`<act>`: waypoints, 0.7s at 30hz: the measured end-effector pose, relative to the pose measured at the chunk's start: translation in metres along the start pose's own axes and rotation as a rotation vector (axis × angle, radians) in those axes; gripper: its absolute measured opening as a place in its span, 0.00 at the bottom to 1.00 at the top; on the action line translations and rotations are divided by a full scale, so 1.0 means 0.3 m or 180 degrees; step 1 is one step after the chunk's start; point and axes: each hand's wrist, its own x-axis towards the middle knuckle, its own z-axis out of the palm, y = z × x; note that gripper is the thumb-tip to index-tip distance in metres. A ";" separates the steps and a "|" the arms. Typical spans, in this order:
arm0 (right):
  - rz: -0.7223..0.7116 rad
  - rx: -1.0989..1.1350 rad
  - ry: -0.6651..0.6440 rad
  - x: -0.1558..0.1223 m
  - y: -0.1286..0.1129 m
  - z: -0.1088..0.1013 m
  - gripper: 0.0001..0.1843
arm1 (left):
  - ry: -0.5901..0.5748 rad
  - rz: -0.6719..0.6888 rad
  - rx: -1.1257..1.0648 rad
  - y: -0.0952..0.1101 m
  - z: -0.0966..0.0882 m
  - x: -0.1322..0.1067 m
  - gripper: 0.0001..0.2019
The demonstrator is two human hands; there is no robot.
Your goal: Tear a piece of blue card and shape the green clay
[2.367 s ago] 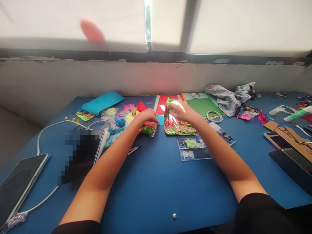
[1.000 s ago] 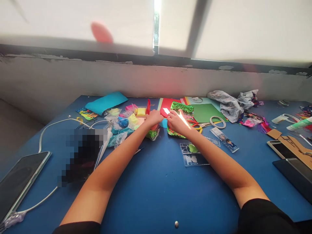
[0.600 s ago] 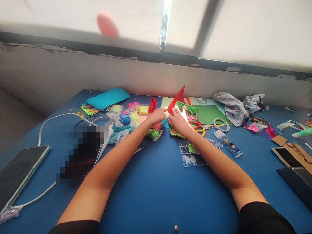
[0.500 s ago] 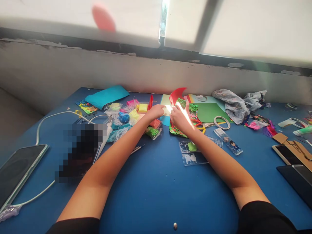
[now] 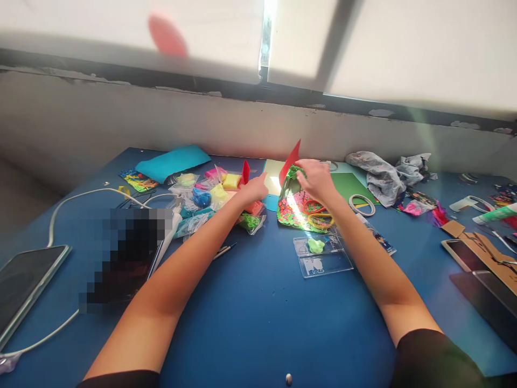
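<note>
My left hand [image 5: 255, 191] is closed above the bagged clay; what its fingers hold, if anything, is hidden. A narrow red piece [image 5: 245, 172] stands up right behind it. My right hand [image 5: 317, 179] is half curled with thumb and forefinger apart, over a green flowered pouch [image 5: 291, 207]. A red sheet [image 5: 290, 163] stands upright at its fingertips, its lower part hidden. Scissors [image 5: 319, 220] with red and yellow handles lie on the pouch, partly behind my right arm. Between the hands lies pale yellow paper [image 5: 274, 171].
Bags of coloured clay [image 5: 202, 198] and a blue sheet [image 5: 173, 163] lie left. In front of the pouch is a clear case [image 5: 327, 265] with a green lump [image 5: 315, 246]. A tape ring [image 5: 362, 205], green paper [image 5: 353, 187] and crumpled cloth [image 5: 379, 171] lie right. A phone [image 5: 32, 283] sits far left.
My right hand has moved right and away from my left, uncovering the pouch and scissor handles. The red sheet beside it has changed shape and stands straighter. My left hand has hardly moved.
</note>
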 end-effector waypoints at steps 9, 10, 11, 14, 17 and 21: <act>0.0833 -0.0156 -0.0846 -0.003 0.290 0.051 0.18 | 0.0667 0.0884 0.0613 0.093 0.011 -0.070 0.34; 0.0833 -0.0179 -0.0923 -0.002 0.296 0.055 0.18 | 0.0639 0.1056 0.0715 0.104 0.017 -0.076 0.33; 0.0841 -0.0207 -0.0984 0.002 0.298 0.058 0.17 | 0.0583 0.1167 0.0792 0.111 0.022 -0.079 0.32; 0.0890 -0.0293 -0.1122 0.039 0.294 0.057 0.17 | 0.0357 0.1072 0.0825 0.111 0.037 -0.074 0.31; 0.0935 -0.0365 -0.1241 0.105 0.279 0.050 0.18 | 0.0191 0.0827 0.0815 0.089 0.041 -0.059 0.29; 0.1121 -0.0535 -0.1355 0.189 0.265 0.048 0.19 | -0.0021 0.0676 0.0816 0.073 0.042 -0.054 0.22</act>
